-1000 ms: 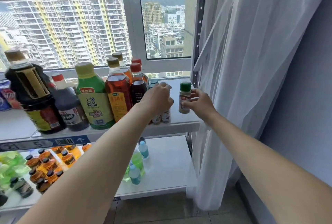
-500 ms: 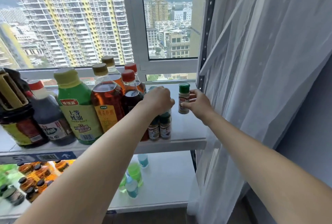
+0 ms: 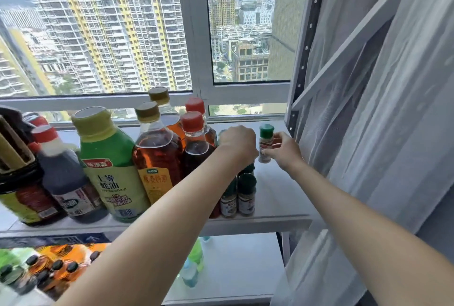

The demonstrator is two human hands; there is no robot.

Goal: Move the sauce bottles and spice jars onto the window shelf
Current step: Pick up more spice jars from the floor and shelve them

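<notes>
My right hand [image 3: 282,149] pinches a small green-capped spice jar [image 3: 265,142] that stands upright on the white window shelf [image 3: 277,197]. My left hand [image 3: 239,143] is curled over the top of another spice jar, which it mostly hides. Two dark-capped spice jars [image 3: 238,195] stand in front, near the shelf's front edge. To the left stands a row of sauce bottles: a green oyster sauce bottle [image 3: 110,170], an amber bottle [image 3: 157,155], red-capped dark bottles [image 3: 196,143] and a dark soy bottle [image 3: 63,178].
A large dark jug [image 3: 19,178] stands at the far left. The lower shelf [image 3: 235,269] holds orange drink bottles [image 3: 56,266] and small green and blue bottles [image 3: 194,264]. A white curtain [image 3: 368,133] hangs at the right, over the rack's upright post [image 3: 302,60].
The view has moved closer and a little higher. My right hand has shifted the green-capped jar slightly further back on the shelf; my left hand stays curled over its jar.
</notes>
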